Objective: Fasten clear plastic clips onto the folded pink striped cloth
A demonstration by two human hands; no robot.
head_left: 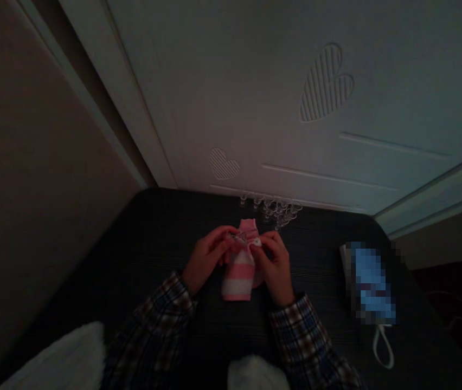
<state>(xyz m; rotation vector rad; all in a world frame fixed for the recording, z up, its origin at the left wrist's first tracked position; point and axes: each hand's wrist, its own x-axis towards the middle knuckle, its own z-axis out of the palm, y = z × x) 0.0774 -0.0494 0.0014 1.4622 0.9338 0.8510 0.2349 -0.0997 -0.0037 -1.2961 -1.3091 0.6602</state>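
Observation:
A pink-and-white striped sock lies on the dark table in front of me, its narrow pink end pointing away. My left hand is closed at the sock's left side, thumb and fingers pinching near a small clear plastic piece that lies across the fabric. On the other side, my right hand pinches the sock's edge, where a small white bit shows by the fingertips. Dim light and the fingers hide exactly how plastic and fabric meet.
Several clear plastic pieces with round loops stand clustered at the table's back edge, against a white panel with raised hearts. At the right lies a blurred blue-screened device with a pale strap loop.

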